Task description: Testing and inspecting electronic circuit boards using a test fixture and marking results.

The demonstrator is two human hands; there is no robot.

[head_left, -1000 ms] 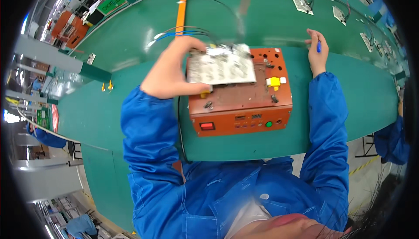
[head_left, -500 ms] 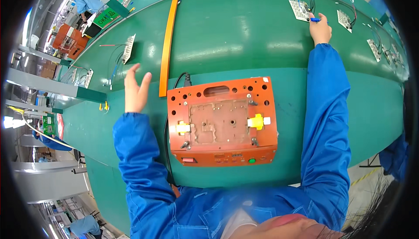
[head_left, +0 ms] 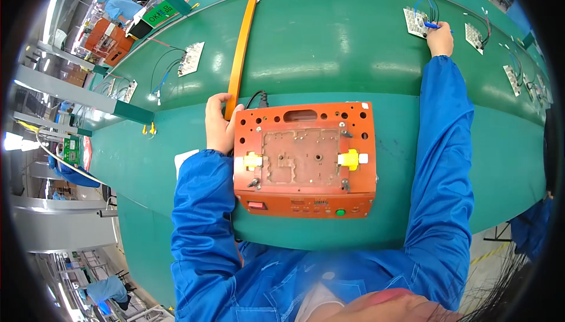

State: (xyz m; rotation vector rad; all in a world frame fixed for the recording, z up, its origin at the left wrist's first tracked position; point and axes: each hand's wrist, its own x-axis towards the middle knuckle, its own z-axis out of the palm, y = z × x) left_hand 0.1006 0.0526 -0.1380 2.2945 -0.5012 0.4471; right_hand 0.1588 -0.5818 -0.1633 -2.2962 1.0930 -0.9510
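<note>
My right hand (head_left: 440, 39), arm stretched to the far right, grips a blue pen (head_left: 432, 25). The pen's tip end lies over a pale circuit board (head_left: 414, 22) with dark and blue wires. Close to the left side of an orange-red test fixture (head_left: 364, 139) is my left hand (head_left: 219, 124), thumb and finger apart around the lower end of an orange bar (head_left: 242, 45). Whether it touches the bar or the fixture I cannot tell. The fixture has a clear recessed plate (head_left: 300, 156) with a yellow clamp at each side. Another wired board (head_left: 191, 59) rests farther left.
More wired boards, including one (head_left: 474, 38) to the right, lie along the green belt (head_left: 329, 39). A black cable (head_left: 256, 96) runs from the fixture's back. A metal post (head_left: 70, 95) stands at left. Co-workers (head_left: 120, 7) sit beyond it.
My left hand has moved right and down from beside the left board to the fixture's edge. That board has gone from edge-on to lying flatter. The pen remains in my right hand.
</note>
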